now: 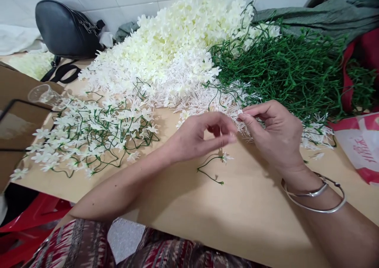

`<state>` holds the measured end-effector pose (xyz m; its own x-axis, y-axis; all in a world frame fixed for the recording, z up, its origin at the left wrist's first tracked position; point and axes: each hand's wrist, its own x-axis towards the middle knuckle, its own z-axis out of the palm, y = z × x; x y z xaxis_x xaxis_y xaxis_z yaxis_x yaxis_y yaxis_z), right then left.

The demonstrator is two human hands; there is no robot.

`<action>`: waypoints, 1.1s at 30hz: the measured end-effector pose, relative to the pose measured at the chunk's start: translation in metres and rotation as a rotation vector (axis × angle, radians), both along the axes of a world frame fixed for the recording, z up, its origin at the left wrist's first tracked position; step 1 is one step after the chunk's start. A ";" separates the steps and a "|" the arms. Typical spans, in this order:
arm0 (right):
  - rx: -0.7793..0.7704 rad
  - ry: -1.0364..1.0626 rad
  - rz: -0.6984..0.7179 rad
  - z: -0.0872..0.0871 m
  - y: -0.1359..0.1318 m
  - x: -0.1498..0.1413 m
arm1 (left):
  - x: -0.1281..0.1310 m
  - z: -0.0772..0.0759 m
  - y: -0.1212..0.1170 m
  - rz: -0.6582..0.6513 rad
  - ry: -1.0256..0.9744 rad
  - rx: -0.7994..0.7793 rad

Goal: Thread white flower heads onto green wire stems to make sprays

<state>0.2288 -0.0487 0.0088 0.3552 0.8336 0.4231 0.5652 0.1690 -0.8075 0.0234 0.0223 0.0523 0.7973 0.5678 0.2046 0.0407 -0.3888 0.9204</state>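
Observation:
My right hand (271, 135) pinches a small white piece (239, 112) between thumb and forefinger; it looks like part of an artificial flower, too small to make out fully. Close on its left, my left hand (204, 135) has curved fingers with a gap to the thumb; the tips are slightly blurred and nothing shows between them. Below the hands, a forked green plastic stem (204, 168) lies on the table, with a white flower (226, 158) on one tip and the other tip bare. White stamen pieces (213, 98) lie heaped just beyond my fingers.
Left of my hands lies a pile of flowered stems (97, 130). Loose cream petals (180, 35) are heaped at the back, bare green stems (284, 66) at the back right. A black bag (65, 29), plastic cup (44, 94), cardboard box (14, 102) and red-white packet (361, 145) stand around.

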 end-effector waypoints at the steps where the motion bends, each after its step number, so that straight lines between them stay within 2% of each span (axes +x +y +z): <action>1: 0.003 0.004 0.004 0.000 0.000 0.001 | -0.005 0.008 -0.001 -0.138 0.110 0.080; 2: 0.003 0.006 0.009 0.000 0.000 0.002 | -0.011 0.015 -0.004 -0.253 0.220 0.183; 4: 0.002 0.001 0.001 0.001 0.000 0.003 | -0.022 0.018 -0.014 -0.357 0.402 0.419; 6: 0.007 -0.004 -0.029 0.002 0.000 0.004 | -0.029 0.009 -0.026 -0.335 0.506 0.588; 8: 0.009 0.016 -0.054 0.001 0.001 0.004 | -0.032 -0.007 -0.036 -0.336 0.466 0.610; 10: 0.010 0.065 -0.066 -0.002 0.003 0.005 | -0.031 -0.022 -0.043 -0.318 0.389 0.544; 12: 0.012 0.136 -0.058 -0.004 0.004 0.006 | -0.028 -0.031 -0.046 -0.323 0.293 0.389; 13: 0.020 0.172 -0.054 -0.004 0.004 0.007 | -0.027 -0.033 -0.047 -0.331 0.232 0.256; 15: 0.035 0.227 -0.041 -0.003 0.004 0.006 | -0.024 -0.035 -0.047 -0.318 0.098 -0.115; 17: 0.033 0.262 -0.011 0.000 0.003 0.004 | -0.023 -0.036 -0.045 -0.240 -0.007 -0.479; 19: -0.009 0.293 0.058 0.001 0.002 0.002 | -0.022 -0.040 -0.041 -0.115 -0.074 -0.680; 21: -0.073 0.327 0.152 0.000 0.001 -0.001 | -0.021 -0.043 -0.037 0.005 -0.111 -0.712; 24: -0.144 0.378 0.265 -0.005 0.000 -0.005 | -0.022 -0.045 -0.032 0.129 -0.102 -0.647; 28: -0.209 0.486 0.355 -0.005 -0.002 -0.012 | -0.025 -0.043 -0.031 0.238 -0.098 -0.520; 33: -0.319 0.681 0.504 0.006 -0.007 -0.025 | -0.025 -0.045 -0.033 0.323 -0.060 -0.400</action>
